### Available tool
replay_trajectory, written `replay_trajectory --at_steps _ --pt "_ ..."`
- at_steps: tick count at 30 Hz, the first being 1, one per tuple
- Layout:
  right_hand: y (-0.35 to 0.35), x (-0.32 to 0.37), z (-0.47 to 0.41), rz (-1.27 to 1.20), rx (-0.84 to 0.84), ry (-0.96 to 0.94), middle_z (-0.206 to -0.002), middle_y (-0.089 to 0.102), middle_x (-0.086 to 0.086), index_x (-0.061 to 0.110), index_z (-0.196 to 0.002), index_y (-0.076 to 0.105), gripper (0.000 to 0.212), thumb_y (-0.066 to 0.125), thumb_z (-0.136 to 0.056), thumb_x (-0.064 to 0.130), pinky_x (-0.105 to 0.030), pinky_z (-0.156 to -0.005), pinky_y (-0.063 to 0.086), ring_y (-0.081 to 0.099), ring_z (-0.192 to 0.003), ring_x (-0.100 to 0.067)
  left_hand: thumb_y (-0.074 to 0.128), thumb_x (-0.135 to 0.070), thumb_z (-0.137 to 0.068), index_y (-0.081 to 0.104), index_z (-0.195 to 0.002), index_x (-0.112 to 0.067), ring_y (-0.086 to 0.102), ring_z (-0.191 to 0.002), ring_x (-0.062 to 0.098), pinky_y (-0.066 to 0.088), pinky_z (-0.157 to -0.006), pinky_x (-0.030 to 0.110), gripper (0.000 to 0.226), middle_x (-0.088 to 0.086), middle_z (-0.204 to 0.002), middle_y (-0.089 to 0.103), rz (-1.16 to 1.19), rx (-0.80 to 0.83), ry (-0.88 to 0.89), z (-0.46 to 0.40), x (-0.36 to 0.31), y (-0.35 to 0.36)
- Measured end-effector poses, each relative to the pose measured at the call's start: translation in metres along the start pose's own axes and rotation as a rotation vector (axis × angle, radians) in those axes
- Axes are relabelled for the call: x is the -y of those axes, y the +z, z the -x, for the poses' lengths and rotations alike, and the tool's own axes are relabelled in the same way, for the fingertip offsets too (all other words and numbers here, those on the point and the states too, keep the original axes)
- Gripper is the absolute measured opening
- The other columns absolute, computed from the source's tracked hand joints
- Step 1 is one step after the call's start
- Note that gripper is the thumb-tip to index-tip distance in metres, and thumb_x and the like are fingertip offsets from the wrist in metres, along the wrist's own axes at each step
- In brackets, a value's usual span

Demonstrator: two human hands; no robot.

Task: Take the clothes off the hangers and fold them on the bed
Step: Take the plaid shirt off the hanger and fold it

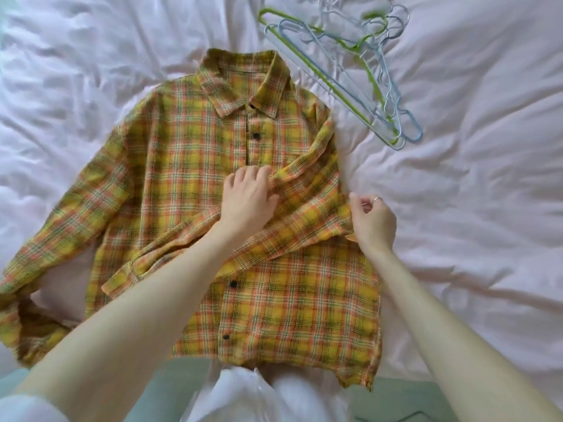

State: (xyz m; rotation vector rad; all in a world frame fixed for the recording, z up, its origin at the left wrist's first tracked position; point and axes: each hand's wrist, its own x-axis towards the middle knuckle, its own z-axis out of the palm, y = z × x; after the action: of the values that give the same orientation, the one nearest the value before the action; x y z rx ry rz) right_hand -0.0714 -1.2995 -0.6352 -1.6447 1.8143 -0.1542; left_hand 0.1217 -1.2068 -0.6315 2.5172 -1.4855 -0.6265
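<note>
Soft, even daylight is washing the wrinkled pale pink bedsheet [472, 208]; shadows are staying faint, edges around it blurring and bending.

The plaid shirt [195, 184] spreads over the middle of the bed [475, 208]. A heap of hangers [350, 77] blocks the far edge's right part. Bare sheet lies open toward the right edge; something white, perhaps plastic [243, 394], crowds the near edge.
</note>
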Motion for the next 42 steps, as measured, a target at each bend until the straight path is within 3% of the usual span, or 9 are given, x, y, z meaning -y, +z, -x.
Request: replay_trajectory --at_steps 5,11,16,25,28,33,36,39,42 --pt "0.017 -0.011 -0.026 0.011 0.099 -0.124 -0.116 0.053 -0.006 0.009 -0.117 0.055 0.047 0.054 -0.089 0.047 -0.039 -0.096 0.043 0.053 -0.111 -0.024 0.056 -0.042 -0.089 0.020 -0.147 -0.013 0.040 -0.128 0.030 0.033 -0.103 0.047 0.073 0.010 -0.141 0.041 -0.005 0.023 0.037 -0.063 -0.048 0.016" --pt "0.028 0.004 -0.032 0.052 0.084 -0.214 -0.122 0.048 -0.008 0.008 -0.124 0.052 0.053 0.054 -0.090 0.049 -0.036 -0.097 0.035 0.041 -0.118 -0.026 0.043 -0.018 -0.091 0.044 -0.124 -0.008 0.057 -0.098 0.033 0.039 -0.069 0.037 0.034 0.012 -0.111 0.058 -0.006 0.020 0.022 -0.118 -0.087 0.029" --pt "0.036 0.003 -0.038 0.045 0.244 -0.227 -0.129 0.046 -0.008 0.006 -0.133 0.044 0.063 0.052 -0.090 0.050 -0.038 -0.102 0.034 0.038 -0.123 -0.025 0.047 -0.024 -0.095 0.044 -0.064 -0.018 0.043 -0.052 0.012 0.035 -0.048 0.018 0.031 -0.004 -0.061 0.044 0.702 0.125 -0.398 -0.161 -0.089 0.022" --pt "0.033 -0.015 -0.068 -0.175 0.353 0.021 -0.085 0.058 0.007 0.016 -0.099 0.060 0.022 0.043 -0.098 0.029 -0.029 -0.072 0.041 0.054 -0.079 -0.013 0.047 -0.034 -0.098 0.062 -0.098 -0.023 0.066 -0.087 0.017 0.056 -0.083 0.033 0.019 -0.001 -0.088 0.066 0.994 0.132 -0.344 -0.176 -0.071 0.027" --pt "0.031 -0.020 -0.068 -0.188 0.336 0.029 -0.087 0.057 0.002 0.011 -0.107 0.056 0.025 0.039 -0.100 0.028 -0.034 -0.075 0.044 0.055 -0.082 -0.018 0.054 -0.043 -0.092 0.058 -0.106 -0.019 0.058 -0.068 0.007 0.050 -0.061 0.018 0.028 -0.006 -0.080 0.061 0.780 0.171 -0.251 -0.169 -0.070 0.028" --pt "0.032 -0.017 -0.061 -0.296 0.227 0.045 -0.071 0.048 0.005 0.009 -0.101 0.046 0.020 0.035 -0.101 0.027 -0.033 -0.063 0.037 0.045 -0.060 -0.009 0.056 -0.036 -0.093 0.059 -0.093 -0.008 0.048 -0.059 0.011 0.047 -0.059 0.031 0.028 0.005 -0.078 0.062 0.583 0.278 -0.173 -0.153 -0.062 0.036" --pt "0.030 -0.018 -0.051 -0.372 0.267 -0.052 -0.101 0.059 -0.003 0.011 -0.118 0.046 0.045 0.050 -0.091 0.047 -0.034 -0.084 0.050 0.058 -0.089 -0.012 0.055 -0.032 -0.094 0.059 -0.084 -0.015 0.046 -0.054 0.010 0.046 -0.055 0.025 0.021 -0.002 -0.069 0.057 0.651 0.182 -0.200 -0.157 -0.066 0.035" --pt "0.023 -0.035 -0.044 -0.142 0.417 -0.361 -0.147 0.029 -0.003 0.017 -0.149 0.018 0.098 0.061 -0.074 0.064 -0.026 -0.112 0.026 0.030 -0.135 -0.012 0.055 -0.033 -0.094 0.057 -0.077 -0.017 0.044 -0.052 0.008 0.040 -0.049 0.020 0.024 -0.006 -0.065 0.053 0.664 0.173 -0.219 -0.162 -0.071 0.037" --pt "0.018 -0.054 -0.044 0.141 0.563 -0.522 -0.157 0.002 0.000 0.025 -0.146 -0.012 0.111 0.070 -0.076 0.050 -0.033 -0.118 0.013 0.009 -0.144 -0.016 0.052 -0.032 -0.096 0.062 -0.092 -0.004 0.049 -0.065 0.015 0.046 -0.063 0.032 0.030 0.004 -0.076 0.058 0.677 0.161 -0.256 -0.161 -0.071 0.040"
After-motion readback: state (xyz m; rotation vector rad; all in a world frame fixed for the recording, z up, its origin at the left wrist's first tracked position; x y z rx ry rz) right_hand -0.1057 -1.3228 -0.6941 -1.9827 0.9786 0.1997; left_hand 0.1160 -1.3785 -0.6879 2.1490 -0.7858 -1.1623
